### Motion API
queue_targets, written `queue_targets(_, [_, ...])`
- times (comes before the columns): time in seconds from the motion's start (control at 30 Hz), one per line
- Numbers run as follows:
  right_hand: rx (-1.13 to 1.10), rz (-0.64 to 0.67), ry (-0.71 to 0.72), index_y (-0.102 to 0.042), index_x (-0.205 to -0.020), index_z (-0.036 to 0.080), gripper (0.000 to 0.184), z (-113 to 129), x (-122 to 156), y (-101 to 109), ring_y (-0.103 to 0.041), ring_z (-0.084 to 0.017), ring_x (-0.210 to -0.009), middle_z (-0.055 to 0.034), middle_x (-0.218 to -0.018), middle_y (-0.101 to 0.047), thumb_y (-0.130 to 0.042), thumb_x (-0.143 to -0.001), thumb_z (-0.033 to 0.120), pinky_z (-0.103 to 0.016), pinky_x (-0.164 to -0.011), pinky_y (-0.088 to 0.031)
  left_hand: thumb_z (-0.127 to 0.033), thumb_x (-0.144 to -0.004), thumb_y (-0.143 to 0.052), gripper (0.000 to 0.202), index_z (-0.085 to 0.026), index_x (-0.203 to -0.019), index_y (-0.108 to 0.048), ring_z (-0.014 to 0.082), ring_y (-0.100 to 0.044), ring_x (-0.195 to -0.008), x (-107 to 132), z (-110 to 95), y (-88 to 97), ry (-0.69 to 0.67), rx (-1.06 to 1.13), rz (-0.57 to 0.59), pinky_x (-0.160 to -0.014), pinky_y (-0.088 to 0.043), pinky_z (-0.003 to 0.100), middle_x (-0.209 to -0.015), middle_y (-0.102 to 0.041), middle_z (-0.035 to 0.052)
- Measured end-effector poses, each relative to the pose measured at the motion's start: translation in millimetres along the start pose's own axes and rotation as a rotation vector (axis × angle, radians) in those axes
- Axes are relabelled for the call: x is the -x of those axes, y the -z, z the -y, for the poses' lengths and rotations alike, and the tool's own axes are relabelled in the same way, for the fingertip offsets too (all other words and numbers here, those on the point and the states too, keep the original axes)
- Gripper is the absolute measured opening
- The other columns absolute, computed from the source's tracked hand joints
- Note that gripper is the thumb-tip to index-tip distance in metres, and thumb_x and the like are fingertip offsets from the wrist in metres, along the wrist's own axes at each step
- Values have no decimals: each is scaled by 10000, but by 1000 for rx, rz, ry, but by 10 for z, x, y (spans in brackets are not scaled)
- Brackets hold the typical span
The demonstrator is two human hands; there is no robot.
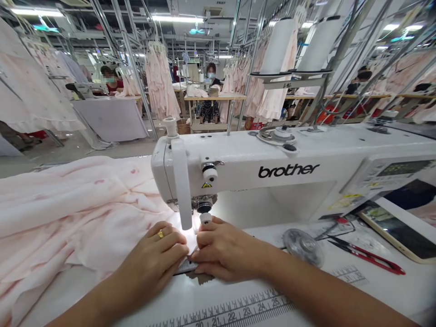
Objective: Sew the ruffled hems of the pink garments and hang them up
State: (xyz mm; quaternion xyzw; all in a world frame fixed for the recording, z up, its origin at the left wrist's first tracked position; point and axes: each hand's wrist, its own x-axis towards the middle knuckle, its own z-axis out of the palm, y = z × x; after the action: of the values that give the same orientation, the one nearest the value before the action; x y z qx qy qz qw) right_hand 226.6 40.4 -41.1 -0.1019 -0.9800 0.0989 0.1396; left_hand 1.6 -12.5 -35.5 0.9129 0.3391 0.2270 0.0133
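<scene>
A pale pink fabric garment (pixel 68 204) lies in soft folds across the left of the table and runs under the presser foot (pixel 204 209) of a white Brother sewing machine (pixel 272 168). My left hand (pixel 153 254), with a gold ring on one finger, rests on the fabric just in front of the needle area. My right hand (pixel 225 250) sits beside it, its fingertips holding the fabric edge close to the foot. A small metal guide (pixel 185 267) shows between my hands, partly hidden by them.
Red-handled thread snips (pixel 366 256) and a round clear disc (pixel 303 247) lie to the right. A tablet (pixel 398 227) leans there, and a measuring scale (pixel 235 313) runs along the table front. Beyond the machine stand white thread cones, hanging garments and co-workers at tables.
</scene>
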Motion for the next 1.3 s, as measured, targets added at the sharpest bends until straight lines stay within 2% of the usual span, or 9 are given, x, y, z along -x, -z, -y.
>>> queue_targets(0.2, [-32, 2, -2, -651, -1008, 189, 223, 7, 4, 6, -485, -169, -910, -19, -882, -620, -532, -976, 375, -306, -877, -328, -55, -937, -425, 238, -159, -922, -638, 166, -594, -884, -26, -8, -14, -79, -63, -42, -922, -421, 349, -885, -681, 36])
queue_targets(0.37, [-22, -16, 25, -655, -986, 193, 250, -10, 14, 15, -493, -167, -897, -12, -863, -621, -526, -975, 407, -309, -885, -335, -110, -920, -490, 208, -183, -1066, -619, 198, -579, -1009, 43, -30, -25, 21, -4, 46, -945, -447, 367, -1086, -661, 52])
queue_targets(0.47, [7, -107, 48, -665, -940, 190, 296, -32, 9, 23, -502, -169, -839, -16, -834, -617, -500, -979, 433, -323, -891, -342, -117, -930, -484, 231, -183, -1101, -623, 205, -591, -1002, 70, -8, -45, -11, -28, 2, -927, -467, 370, -1091, -670, 51])
queue_targets(0.57, [40, -204, 2, -658, -968, 179, 272, -47, -3, 39, -524, -167, -875, -36, -965, -652, -477, -991, 381, -330, -924, -341, -86, -948, -415, 276, -155, -1102, -633, 199, -610, -980, 63, 15, -43, -88, -84, -20, -913, -482, 359, -1051, -689, 60])
queue_targets(0.67, [56, -151, -40, -608, -1124, 177, 260, -48, -8, 36, -539, -163, -1017, -37, -1152, -647, -506, -990, 376, -326, -998, -313, -101, -965, -394, 278, -152, -1048, -654, 192, -629, -953, 46, 17, -21, -107, -116, -34, -913, -485, 362, -1013, -703, 55])
queue_targets(0.83, [68, -45, -96, -608, -1121, 204, 252, -41, 0, -19, -559, -176, -1072, -13, -1134, -673, -524, -986, 400, -352, -1077, -233, -115, -985, -347, 316, -156, -1077, -646, 181, -647, -945, 52, 50, -25, -105, -132, -42, -914, -478, 353, -1009, -716, 44])
queue_targets(1.03, [130, -109, -183, -600, -1151, 216, 322, -63, -4, -30, -528, -206, -1110, -3, -1072, -687, -543, -963, 472, -358, -1115, -173, -101, -970, -360, 326, -174, -1137, -630, 180, -650, -1006, 21, 237, -28, -121, -166, -53, -875, -498, 320, -1067, -720, 47])
queue_targets(1.17, [159, -170, -109, -588, -1191, 206, 275, -64, -8, -9, -523, -185, -1078, 6, -1092, -681, -488, -1004, 380, -322, -1103, -188, -96, -955, -387, 331, -185, -1178, -615, 195, -634, -1069, 21, 305, -25, -108, -130, -1, -898, -505, 332, -1117, -704, 57])
queue_targets(1.3, [118, -129, -81, -577, -1213, 201, 268, -43, -24, -11, -544, -173, -1041, 1, -1112, -686, -512, -998, 347, -331, -1099, -193, -95, -952, -398, 315, -179, -1167, -611, 203, -627, -1074, 41, 289, -32, -79, -94, -9, -892, -517, 343, -1137, -691, 70])
